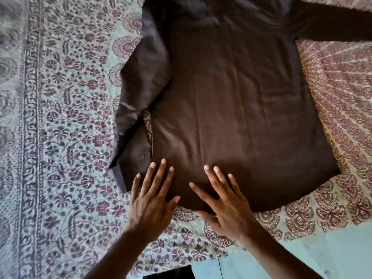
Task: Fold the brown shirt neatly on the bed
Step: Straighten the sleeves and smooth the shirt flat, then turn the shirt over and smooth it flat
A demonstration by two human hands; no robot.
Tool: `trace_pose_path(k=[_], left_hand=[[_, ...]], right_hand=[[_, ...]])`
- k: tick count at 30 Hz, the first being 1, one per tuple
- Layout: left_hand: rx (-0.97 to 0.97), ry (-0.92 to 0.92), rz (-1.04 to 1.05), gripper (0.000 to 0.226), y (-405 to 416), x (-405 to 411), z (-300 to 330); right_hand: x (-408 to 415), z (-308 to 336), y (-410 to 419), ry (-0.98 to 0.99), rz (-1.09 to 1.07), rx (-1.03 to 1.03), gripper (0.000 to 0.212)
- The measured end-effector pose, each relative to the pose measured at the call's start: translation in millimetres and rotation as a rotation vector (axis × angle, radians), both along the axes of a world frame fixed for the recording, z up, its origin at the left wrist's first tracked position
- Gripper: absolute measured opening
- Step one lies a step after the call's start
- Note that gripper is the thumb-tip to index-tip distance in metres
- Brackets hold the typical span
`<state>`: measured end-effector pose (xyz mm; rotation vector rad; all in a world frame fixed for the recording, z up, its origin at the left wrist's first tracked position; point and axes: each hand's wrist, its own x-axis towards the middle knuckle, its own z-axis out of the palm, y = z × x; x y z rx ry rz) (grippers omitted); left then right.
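The brown shirt (231, 101) lies spread flat on the bed, its hem toward me and its collar at the far end. One sleeve is folded down along the left side; the other sleeve stretches out to the upper right. My left hand (151, 200) lies flat with fingers apart at the near left part of the hem. My right hand (225, 204) lies flat beside it, fingers spread on the hem's middle. Neither hand grips the cloth.
A patterned bedspread (66, 127) with purple floral print covers the bed. Its near edge runs along the bottom right, where a pale blue surface (332, 248) shows below it.
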<state>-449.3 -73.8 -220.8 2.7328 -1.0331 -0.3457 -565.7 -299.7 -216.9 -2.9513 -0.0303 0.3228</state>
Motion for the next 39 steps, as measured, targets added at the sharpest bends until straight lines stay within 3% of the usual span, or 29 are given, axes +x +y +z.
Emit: trace_pose_path(k=[3,7,12,16,19,22,27,30,33,34,37,39], left_hand=[[-0.043,0.015,0.077,0.066,41.2,-3.0,1.2],[-0.135,-0.028,0.233,0.062,38.0,26.3,8.9],[-0.220,0.104,0.704,0.064,44.9,61.9,22.5],[-0.352,0.336,0.875,0.056,47.1,96.2,33.9],[-0.459,0.348,0.908,0.048,48.3,111.4,50.9],[-0.484,0.197,0.618,0.046,52.3,109.2,65.8],[-0.563,0.588,0.336,0.028,61.4,99.8,69.2],[-0.764,0.695,0.560,0.019,68.5,111.0,75.2],[-0.744,0.486,0.743,0.024,79.1,151.3,79.1],[-0.775,0.565,0.728,0.031,80.9,165.3,80.3],[-0.936,1.213,0.718,0.046,89.5,205.1,82.3],[-0.892,1.347,0.611,0.040,97.1,225.2,78.1]], right_hand=[[50.6,-0.8,20.9,-0.104,0.101,0.041,0.068],[139.0,1.1,17.3,-0.125,-0.189,-0.057,0.075],[124.9,-11.6,64.3,-0.027,0.207,-0.007,0.085],[109.1,-9.0,77.0,-0.116,0.216,0.167,0.075],[137.3,6.1,81.8,-0.218,-0.114,0.443,0.061],[201.4,37.9,95.6,-0.224,-0.602,0.882,0.061],[299.7,59.8,110.1,-0.020,-1.215,1.051,0.054],[319.3,55.5,123.5,-0.084,-1.412,1.257,0.039],[326.2,60.5,134.9,-0.038,-1.436,1.599,0.041],[326.0,64.7,138.2,0.005,-1.414,1.684,0.038],[332.9,75.7,149.6,0.069,-1.355,1.822,0.034],[343.0,78.5,150.3,0.007,-1.325,1.837,0.035]])
